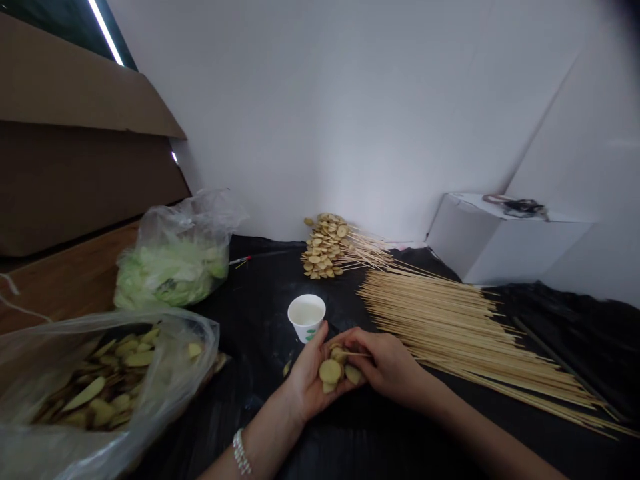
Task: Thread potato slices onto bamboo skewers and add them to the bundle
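Several round potato slices (331, 371) lie in the cupped palm of my left hand (306, 381), which wears a beaded bracelet at the wrist. My right hand (395, 368) pinches a thin wooden skewer (358, 354) whose front end reaches the slices in the palm. Whether the tip has gone through a slice is hard to make out. A white paper cup (306, 316) stands just beyond my left fingertips. To the right, many loose bamboo skewers (450, 320) are spread side by side. Behind the cup is a pile of skewered potato slices (326, 248).
An open plastic bag of potato slices (200, 333) sits at the left front. Behind it stands a clear bag of pale green leaves (173, 270). A thin red-ended pen-like item (241, 260) lies nearby. A white box (505, 243) stands back right on the black sheet (260, 287).
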Motion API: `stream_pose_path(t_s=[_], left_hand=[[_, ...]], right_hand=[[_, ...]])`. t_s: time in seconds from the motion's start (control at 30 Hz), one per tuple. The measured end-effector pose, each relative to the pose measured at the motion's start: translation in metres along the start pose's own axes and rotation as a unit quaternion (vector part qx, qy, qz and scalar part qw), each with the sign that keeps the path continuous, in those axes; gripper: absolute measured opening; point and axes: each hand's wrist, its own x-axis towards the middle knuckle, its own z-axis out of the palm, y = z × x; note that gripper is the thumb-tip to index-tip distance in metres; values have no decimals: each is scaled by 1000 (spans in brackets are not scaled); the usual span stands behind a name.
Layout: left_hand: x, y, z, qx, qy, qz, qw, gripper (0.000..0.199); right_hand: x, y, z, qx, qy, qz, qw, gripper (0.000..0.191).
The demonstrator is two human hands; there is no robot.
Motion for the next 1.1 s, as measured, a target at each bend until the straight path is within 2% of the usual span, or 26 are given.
stream_pose_path(t_s=[0.1,0.2,0.27,0.4,0.53,0.67,0.77,0.87,1.0,1.1], left_hand=[[-1,-1,1,-1,-18,-5,1000,48],[-1,0,2,-11,11,-7,1000,40],[-1,1,2,-14,41,-14,999,35],[-2,2,5,3,77,-32,997,29],[-5,-1,10,32,110,14,993,17],[-7,-2,13,79,84,87,990,10],[-8,-1,14,114,54,116,985,13],[-11,2,18,162,46,148,974,17],[-17,6,25,212,28,190,958,20],[-20,8,28,219,24,211,952,23]], right_hand=[[1,0,-3,62,8,14,998,13],[1,0,-7,64,46,20,997,11],[1,1,-7,30,86,-2,996,12],[-2,7,-3,-75,155,-104,980,19],[-5,12,3,-189,189,-162,950,23],[-5,13,1,-218,212,-156,940,27],[-6,10,-4,-213,224,-115,944,33],[-7,6,-9,-213,219,-89,948,39],[-7,2,-9,-228,233,-75,942,27],[-7,2,-7,-236,261,-97,931,24]])
